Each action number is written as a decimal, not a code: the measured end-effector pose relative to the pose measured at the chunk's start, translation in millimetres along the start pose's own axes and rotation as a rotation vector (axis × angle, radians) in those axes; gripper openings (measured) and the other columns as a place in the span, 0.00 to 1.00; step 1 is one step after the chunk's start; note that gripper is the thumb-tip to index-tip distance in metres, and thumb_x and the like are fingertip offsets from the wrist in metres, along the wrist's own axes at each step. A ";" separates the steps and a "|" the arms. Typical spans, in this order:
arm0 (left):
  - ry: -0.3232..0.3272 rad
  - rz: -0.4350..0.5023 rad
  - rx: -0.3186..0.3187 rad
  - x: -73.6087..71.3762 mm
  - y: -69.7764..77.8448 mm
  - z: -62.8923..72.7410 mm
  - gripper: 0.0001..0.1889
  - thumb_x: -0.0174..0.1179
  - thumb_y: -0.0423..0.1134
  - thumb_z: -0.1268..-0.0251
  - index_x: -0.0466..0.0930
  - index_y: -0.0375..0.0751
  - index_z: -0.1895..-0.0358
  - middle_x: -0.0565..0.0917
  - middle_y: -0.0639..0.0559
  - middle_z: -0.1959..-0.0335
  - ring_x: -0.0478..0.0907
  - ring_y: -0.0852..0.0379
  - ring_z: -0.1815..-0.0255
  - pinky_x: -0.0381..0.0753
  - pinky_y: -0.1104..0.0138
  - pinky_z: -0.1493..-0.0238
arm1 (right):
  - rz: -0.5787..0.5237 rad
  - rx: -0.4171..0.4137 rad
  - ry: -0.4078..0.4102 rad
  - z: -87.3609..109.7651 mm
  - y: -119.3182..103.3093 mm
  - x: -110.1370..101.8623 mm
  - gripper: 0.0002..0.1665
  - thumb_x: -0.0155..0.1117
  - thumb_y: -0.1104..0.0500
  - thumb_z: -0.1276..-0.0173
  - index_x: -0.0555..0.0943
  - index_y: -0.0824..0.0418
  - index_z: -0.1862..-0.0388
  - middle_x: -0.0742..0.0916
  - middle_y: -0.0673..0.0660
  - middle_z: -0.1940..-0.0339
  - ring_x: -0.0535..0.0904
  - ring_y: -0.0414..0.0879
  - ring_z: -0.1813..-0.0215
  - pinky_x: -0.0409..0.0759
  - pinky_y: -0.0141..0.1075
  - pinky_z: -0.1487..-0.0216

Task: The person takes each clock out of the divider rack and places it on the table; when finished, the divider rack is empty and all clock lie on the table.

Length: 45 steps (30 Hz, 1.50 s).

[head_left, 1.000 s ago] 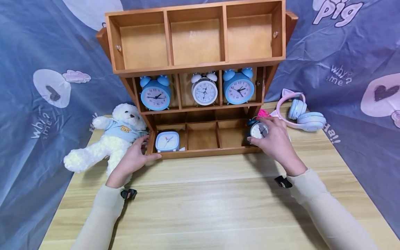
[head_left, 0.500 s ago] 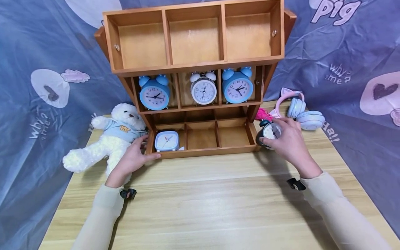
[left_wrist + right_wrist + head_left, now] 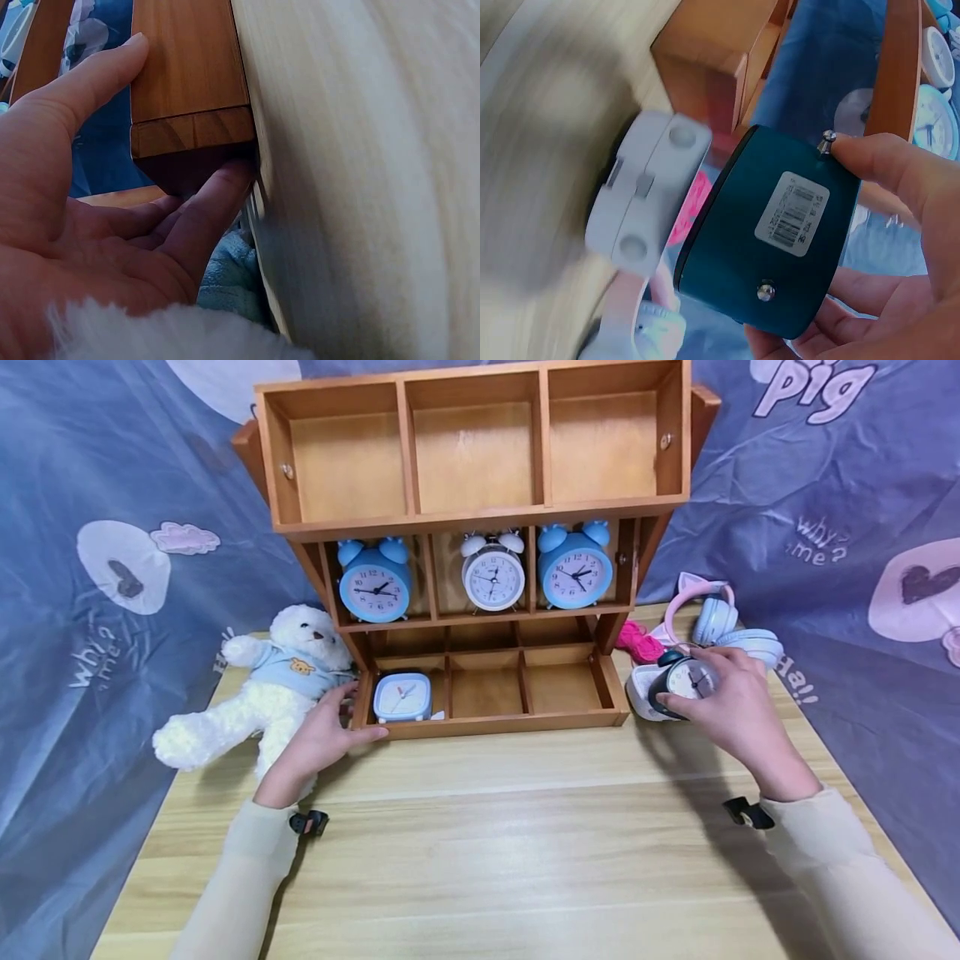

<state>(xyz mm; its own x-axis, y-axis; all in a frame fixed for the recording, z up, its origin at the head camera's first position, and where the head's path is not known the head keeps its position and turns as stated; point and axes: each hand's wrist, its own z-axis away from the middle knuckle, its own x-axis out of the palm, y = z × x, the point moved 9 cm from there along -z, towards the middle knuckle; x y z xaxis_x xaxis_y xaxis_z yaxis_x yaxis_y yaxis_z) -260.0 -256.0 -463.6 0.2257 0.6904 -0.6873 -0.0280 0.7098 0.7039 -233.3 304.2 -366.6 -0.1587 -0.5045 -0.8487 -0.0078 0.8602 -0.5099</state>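
My right hand pinches a small dark green alarm clock between thumb and fingers, to the right of the wooden shelf. In the right wrist view the clock shows its underside, with a barcode label and metal feet. Close beside it is a white, rounded box-like thing with two round feet, partly behind the clock in the head view. My left hand grips the shelf's lower left corner, thumb along the front board and fingers around the side. A square blue-and-white clock sits in the bottom left compartment.
Two blue twin-bell clocks and a white one stand in the middle row. A white teddy bear leans left of the shelf. Pink yarn-like stuff and cat-ear headphones lie at the right, before a blue printed cloth.
My right hand has carried the green clock out of the bottom right compartment, rightward past the shelf's side to over the white thing. My left hand has stayed at the corner.
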 end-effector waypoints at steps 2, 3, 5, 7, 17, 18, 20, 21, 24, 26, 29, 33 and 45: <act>0.000 -0.001 0.005 0.0 0.7 -0.4 0.61 0.80 0.56 0.31 0.51 0.33 0.09 0.69 0.26 0.17 0.72 0.28 0.21 0.79 0.36 0.27 | 0.011 0.008 0.006 1.4 5.4 -5.0 0.52 0.85 0.51 0.35 0.73 0.76 0.21 0.72 0.83 0.22 0.62 0.84 0.24 0.65 0.78 0.29; 0.000 -0.001 0.006 -0.1 0.9 -0.4 0.61 0.80 0.56 0.31 0.51 0.33 0.09 0.69 0.27 0.17 0.72 0.28 0.21 0.79 0.36 0.28 | 0.017 0.010 0.011 2.3 7.9 -7.4 0.52 0.85 0.51 0.35 0.73 0.76 0.21 0.72 0.83 0.22 0.62 0.84 0.24 0.64 0.78 0.28; 0.002 -0.005 0.008 -0.2 1.5 -0.3 0.61 0.80 0.56 0.31 0.51 0.33 0.09 0.69 0.27 0.17 0.73 0.28 0.21 0.79 0.36 0.27 | 0.028 0.011 0.022 3.4 12.7 -12.2 0.52 0.84 0.51 0.35 0.73 0.76 0.21 0.73 0.82 0.23 0.62 0.85 0.24 0.62 0.79 0.26; 0.003 -0.004 0.006 0.0 1.8 -0.1 0.61 0.80 0.56 0.31 0.51 0.33 0.09 0.69 0.27 0.17 0.73 0.28 0.22 0.79 0.36 0.28 | 0.039 0.005 0.032 4.3 16.8 -16.2 0.51 0.84 0.51 0.35 0.74 0.76 0.22 0.74 0.82 0.24 0.62 0.86 0.24 0.59 0.79 0.25; 0.001 0.003 0.001 0.2 1.5 1.3 0.60 0.80 0.55 0.31 0.51 0.32 0.09 0.69 0.27 0.18 0.73 0.28 0.21 0.80 0.37 0.28 | 0.059 0.001 0.022 9.8 32.5 -22.6 0.50 0.83 0.50 0.33 0.74 0.72 0.20 0.73 0.80 0.21 0.62 0.85 0.25 0.62 0.79 0.35; 0.002 0.003 0.001 0.2 1.3 1.2 0.60 0.80 0.55 0.31 0.51 0.32 0.09 0.69 0.27 0.18 0.73 0.28 0.22 0.80 0.37 0.29 | 0.063 -0.001 0.023 10.1 34.1 -23.2 0.49 0.83 0.51 0.33 0.74 0.72 0.20 0.73 0.80 0.21 0.62 0.85 0.26 0.62 0.79 0.35; 0.003 0.003 0.002 0.4 1.3 1.4 0.60 0.80 0.55 0.31 0.51 0.32 0.09 0.69 0.27 0.18 0.73 0.28 0.22 0.81 0.37 0.29 | 0.069 -0.002 0.020 10.2 38.3 -24.3 0.49 0.82 0.51 0.33 0.74 0.74 0.21 0.72 0.81 0.21 0.62 0.85 0.27 0.63 0.77 0.35; 0.003 0.004 0.001 0.4 1.3 1.4 0.60 0.80 0.55 0.31 0.51 0.32 0.09 0.69 0.27 0.18 0.73 0.28 0.22 0.81 0.37 0.29 | 0.071 0.002 0.018 10.4 40.6 -24.7 0.49 0.82 0.51 0.33 0.74 0.74 0.21 0.72 0.82 0.22 0.62 0.86 0.27 0.63 0.77 0.34; 0.005 0.000 0.005 0.0 1.6 1.4 0.60 0.80 0.54 0.31 0.51 0.32 0.09 0.69 0.27 0.18 0.73 0.28 0.22 0.80 0.37 0.29 | 0.079 0.018 0.010 10.4 47.9 -26.1 0.49 0.82 0.50 0.32 0.73 0.75 0.21 0.71 0.83 0.22 0.61 0.86 0.26 0.62 0.76 0.33; 0.007 -0.004 0.005 -0.4 1.7 1.4 0.59 0.80 0.54 0.31 0.52 0.32 0.09 0.70 0.27 0.18 0.73 0.28 0.22 0.80 0.37 0.29 | 0.082 0.028 0.009 10.0 52.6 -27.4 0.49 0.82 0.50 0.32 0.73 0.75 0.21 0.71 0.83 0.22 0.61 0.86 0.26 0.62 0.76 0.32; 0.010 -0.008 0.003 -0.8 1.6 1.3 0.59 0.80 0.54 0.31 0.52 0.32 0.09 0.70 0.27 0.19 0.74 0.29 0.23 0.81 0.38 0.29 | 0.086 0.041 0.001 9.2 59.6 -29.8 0.49 0.81 0.49 0.31 0.73 0.74 0.20 0.71 0.84 0.22 0.60 0.86 0.25 0.62 0.76 0.32; 0.007 -0.006 0.002 0.1 1.4 0.4 0.60 0.80 0.55 0.31 0.52 0.32 0.09 0.70 0.27 0.18 0.74 0.29 0.22 0.81 0.38 0.29 | 0.082 0.057 -0.015 8.3 70.5 -31.9 0.50 0.80 0.48 0.29 0.72 0.72 0.18 0.69 0.84 0.20 0.60 0.85 0.24 0.62 0.76 0.32; 0.004 -0.008 -0.003 -0.1 1.2 0.6 0.59 0.80 0.54 0.31 0.52 0.33 0.09 0.70 0.27 0.18 0.73 0.29 0.22 0.80 0.37 0.28 | 0.080 0.080 -0.086 1.8 96.9 -26.2 0.52 0.79 0.43 0.27 0.70 0.70 0.16 0.63 0.85 0.16 0.57 0.88 0.22 0.61 0.79 0.32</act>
<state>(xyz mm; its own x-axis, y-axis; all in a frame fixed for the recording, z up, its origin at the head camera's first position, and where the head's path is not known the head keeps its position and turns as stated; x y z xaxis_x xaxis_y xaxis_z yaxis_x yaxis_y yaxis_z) -259.5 -255.3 -462.6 0.2219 0.6850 -0.6939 -0.0292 0.7160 0.6975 -228.1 400.6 -394.0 -0.0703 -0.4416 -0.8945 0.0811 0.8912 -0.4463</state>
